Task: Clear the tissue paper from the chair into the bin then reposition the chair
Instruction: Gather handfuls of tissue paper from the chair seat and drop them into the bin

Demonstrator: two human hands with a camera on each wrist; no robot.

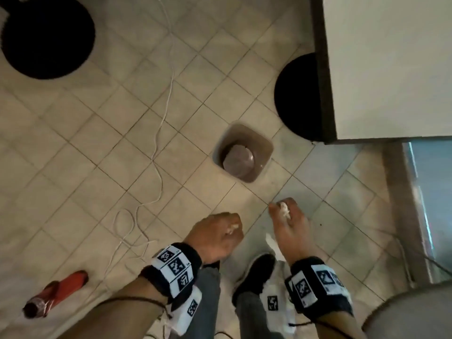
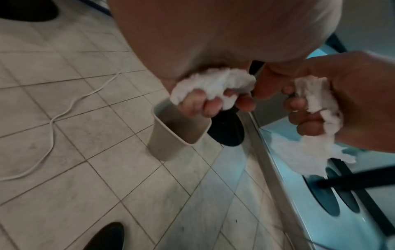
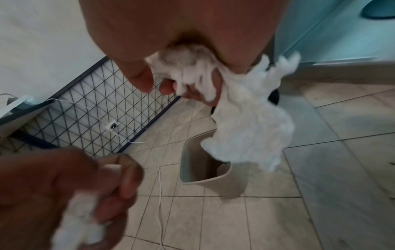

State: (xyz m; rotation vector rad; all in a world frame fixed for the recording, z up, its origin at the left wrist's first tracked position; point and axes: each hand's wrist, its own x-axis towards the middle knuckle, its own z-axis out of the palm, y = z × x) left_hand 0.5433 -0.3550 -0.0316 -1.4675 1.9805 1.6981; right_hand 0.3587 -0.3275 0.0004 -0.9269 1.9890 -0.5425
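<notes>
A small beige bin [image 1: 244, 152] stands open on the tiled floor, a little ahead of both hands. My left hand [image 1: 220, 231] is a fist around a wad of white tissue paper [image 2: 213, 82], held above the floor just short of the bin [image 2: 177, 133]. My right hand [image 1: 288, 216] grips a larger, ragged piece of tissue [image 3: 245, 118] that hangs down from the fingers over the bin's near rim [image 3: 205, 170]. A grey rounded chair seat [image 1: 411, 311] shows at the bottom right of the head view.
A white table [image 1: 391, 64] with a dark edge fills the upper right, a black round base [image 1: 298, 96] under it and another [image 1: 46, 35] at upper left. A white cable [image 1: 159, 133] snakes across the floor. A red bottle [image 1: 56, 292] lies lower left. My shoe [image 1: 254, 272] is below the hands.
</notes>
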